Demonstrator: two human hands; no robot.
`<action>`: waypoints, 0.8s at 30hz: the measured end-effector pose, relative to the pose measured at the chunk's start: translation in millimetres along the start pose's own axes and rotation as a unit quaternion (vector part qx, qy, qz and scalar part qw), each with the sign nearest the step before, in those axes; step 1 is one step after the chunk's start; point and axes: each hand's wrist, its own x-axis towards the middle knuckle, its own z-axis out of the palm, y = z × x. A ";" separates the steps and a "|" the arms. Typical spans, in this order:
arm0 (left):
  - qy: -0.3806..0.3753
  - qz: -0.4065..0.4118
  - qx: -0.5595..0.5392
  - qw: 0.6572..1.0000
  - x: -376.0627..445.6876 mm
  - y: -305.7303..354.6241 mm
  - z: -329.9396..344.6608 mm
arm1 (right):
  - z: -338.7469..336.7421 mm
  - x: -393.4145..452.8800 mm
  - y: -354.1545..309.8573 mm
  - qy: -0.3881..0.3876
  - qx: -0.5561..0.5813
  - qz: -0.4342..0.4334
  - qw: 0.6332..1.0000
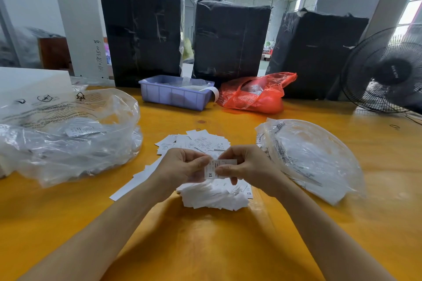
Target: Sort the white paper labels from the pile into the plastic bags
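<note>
Hands are meeting just above the pile: the left hand [182, 165] and the right hand [245, 166] are together pinching one small white label [214, 167], printed side up and showing "XS", with a thin wad of further labels seemingly tucked behind it in the left fingers. Neither hand is slack; both are curling round the paper, thumbs on top.

The step in hand looks like reading and separating, the person checking the size mark before the label goes anywhere.

The pile of labels [214, 196] is lying directly beneath the hands, on the yellow table [205, 246], with a looser scatter [201, 141] spreading just beyond the fingertips. Two clear plastic bags are waiting: the left bag [68, 134] is sitting out past the left hand, crumpled and already holding labels; the right bag [312, 157] is lying flatter just outside the right wrist, its contents hard to make out through the glare.

The next move probably calls for peeling the top label free with the right fingers without dragging its neighbours along, then carrying it to whichever bag matches its size. Which bag takes XS cannot be told from here. Beyond both hands, a blue bin [175, 96] and a red bag [255, 93] are standing well apart from the work.
</note>
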 end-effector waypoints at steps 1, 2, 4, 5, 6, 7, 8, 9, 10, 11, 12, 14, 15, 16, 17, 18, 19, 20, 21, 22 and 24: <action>0.000 0.002 0.005 1.000 0.1 0.0 0.0 | -0.7 -0.1 -0.4 0.000 0.014 0.006 1.000; 0.000 0.006 0.013 1.000 -0.2 -0.1 0.1 | -0.9 -0.3 -0.7 -0.003 0.024 0.012 1.000; -0.003 0.016 0.030 0.999 -0.9 -0.1 0.9 | 0.1 -1.6 -1.5 -0.008 0.041 0.018 0.999; -0.007 0.019 0.033 0.999 -1.4 -0.1 1.7 | 1.0 -1.9 -1.7 -0.006 0.048 0.018 0.999; -0.011 0.020 0.032 0.999 -1.7 0.1 2.6 | 1.8 -1.9 -1.7 -0.002 0.049 0.015 0.999; -0.013 0.023 0.031 0.999 -2.0 0.5 3.5 | 2.2 -1.8 -1.9 0.000 0.040 0.012 0.999; -0.010 0.028 0.031 0.999 -1.8 0.9 3.8 | 2.5 -1.6 -2.4 -0.002 0.026 0.010 1.000; -0.003 0.034 0.030 0.999 -1.3 1.3 3.5 | 2.6 -1.4 -2.6 -0.005 0.013 0.012 1.000; 0.005 0.039 0.026 0.999 -0.7 1.4 2.8 | 2.7 -1.0 -2.4 -0.007 0.005 0.016 1.000; 0.010 0.041 0.021 0.999 0.0 1.1 2.0 | 2.8 -0.7 -2.0 -0.008 0.002 0.022 1.000; 0.012 0.041 0.018 0.999 0.4 0.6 1.4 | 3.2 -0.4 -1.7 -0.009 0.001 0.026 1.000; 0.010 0.039 0.024 0.999 0.8 -0.6 0.9 | 4.3 -0.6 -1.3 -0.004 -0.006 0.025 1.000; 0.006 0.037 0.024 0.999 0.7 -1.0 1.1 | 4.5 -0.5 -1.0 0.004 -0.016 0.018 1.000; 0.001 0.035 0.016 0.999 0.6 -1.1 1.2 | 3.9 -0.3 -0.3 0.016 -0.025 0.009 1.000; -0.006 0.029 0.004 1.000 0.7 -1.0 1.1 | 2.9 0.2 0.7 0.033 -0.031 -0.001 0.999; -0.013 0.021 -0.012 1.000 0.6 -0.7 0.8 | 1.6 1.0 1.9 0.054 -0.033 -0.007 0.998; -0.019 0.012 -0.029 0.999 0.6 -0.4 0.5 | 0.1 1.6 3.0 0.075 -0.031 -0.010 0.997; -0.024 0.005 -0.042 0.999 0.5 -0.1 0.2 | -1.3 1.9 3.7 0.092 -0.027 -0.013 0.995; -0.029 0.001 -0.049 0.998 0.3 0.2 -0.3 | -2.2 2.2 3.9 0.104 -0.021 -0.018 0.994; -0.031 -0.002 -0.052 0.998 0.2 0.6 -0.9 | -2.6 2.3 3.9 0.111 -0.016 -0.024 0.993; -0.031 -0.006 -0.058 0.998 0.1 1.5 -1.9 | -2.1 2.6 3.6 0.115 -0.018 -0.040 0.992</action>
